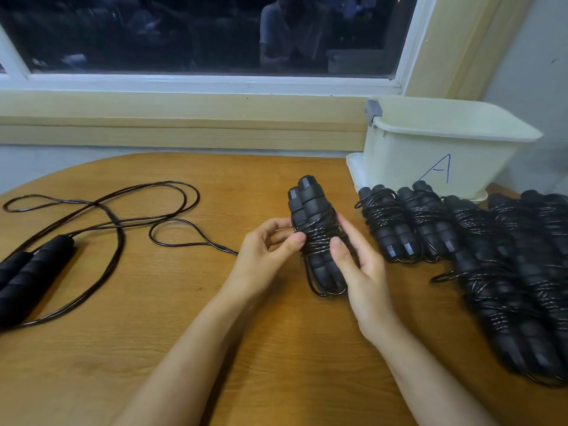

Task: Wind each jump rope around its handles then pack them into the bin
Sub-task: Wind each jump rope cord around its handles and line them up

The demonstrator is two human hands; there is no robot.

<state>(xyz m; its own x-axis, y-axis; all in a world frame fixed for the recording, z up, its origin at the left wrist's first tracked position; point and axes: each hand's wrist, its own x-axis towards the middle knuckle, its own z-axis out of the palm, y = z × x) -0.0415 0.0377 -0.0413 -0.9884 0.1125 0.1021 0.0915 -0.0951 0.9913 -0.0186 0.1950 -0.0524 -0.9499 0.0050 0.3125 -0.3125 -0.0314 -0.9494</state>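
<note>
Two hands at centre frame: left hand (264,256) pinches the wound jump rope (310,204), right hand (359,272) curls round it; bin (430,149) upper right, loose rope (37,265) left.

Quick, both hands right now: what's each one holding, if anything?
Left hand: closed, pinches the wound cord on the jump rope.
Right hand: closed, grips the same jump rope from its other side.

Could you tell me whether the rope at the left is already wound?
No, the left jump rope lies in loose loops on the table beside its handles.
</note>
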